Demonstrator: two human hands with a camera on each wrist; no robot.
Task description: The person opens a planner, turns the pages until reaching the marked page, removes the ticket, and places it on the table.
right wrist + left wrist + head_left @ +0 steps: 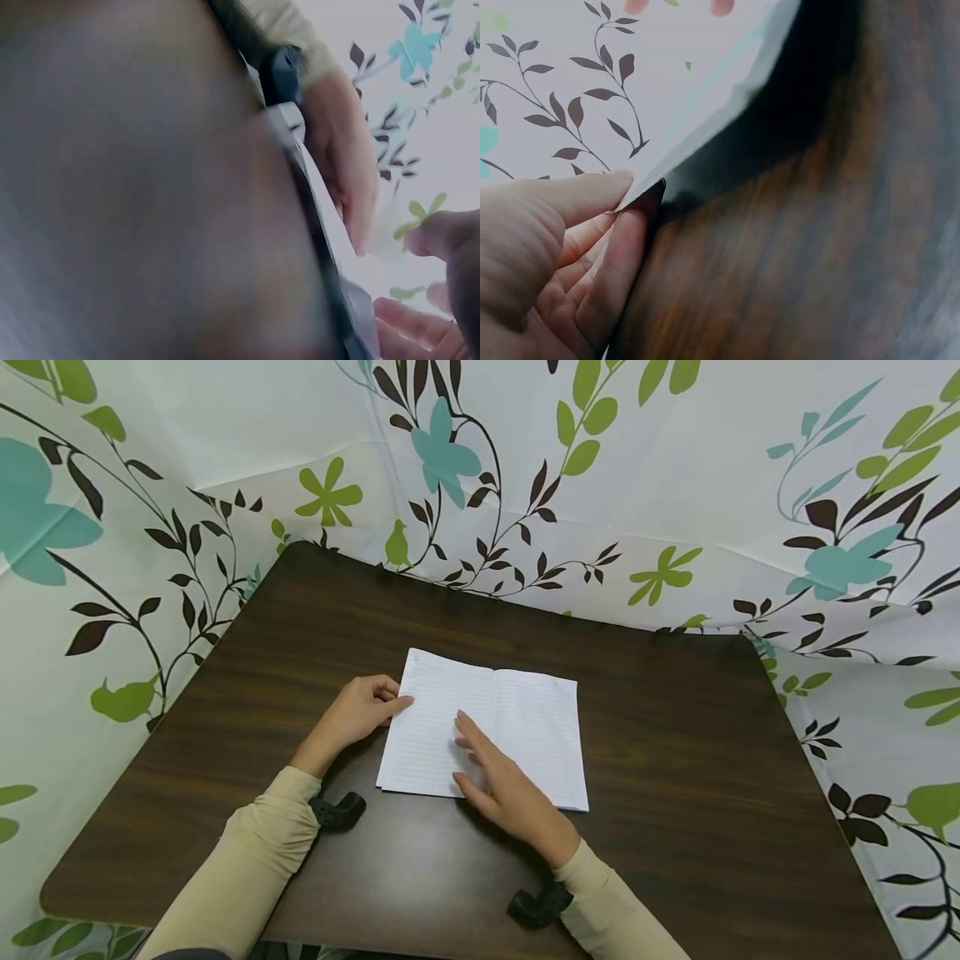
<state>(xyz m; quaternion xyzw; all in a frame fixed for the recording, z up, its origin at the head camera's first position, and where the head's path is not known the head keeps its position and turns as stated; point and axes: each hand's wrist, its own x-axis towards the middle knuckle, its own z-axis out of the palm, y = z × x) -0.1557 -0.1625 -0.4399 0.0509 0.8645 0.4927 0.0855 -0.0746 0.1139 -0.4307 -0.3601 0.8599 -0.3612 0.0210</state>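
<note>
An open notebook (431,739) with lined white pages lies on the dark wooden table. At its left edge, my left hand (356,712) pinches the paper, thumb on top and curled fingers underneath. The left wrist view shows the paper's corner (641,187) between thumb and fingers of that hand (570,262). My right hand (513,793) is over the lower middle of the notebook, fingers extended and thumb apart, holding nothing. In the right wrist view, part of the right hand (442,292) appears at the lower right, with the left hand (346,157) beyond it.
The brown wood-grain table (675,777) extends on all sides of the notebook. Behind it hangs a white cloth (525,452) with leaf, flower and bird prints. Black wrist devices (339,812) sit on both sleeved forearms, low over the table.
</note>
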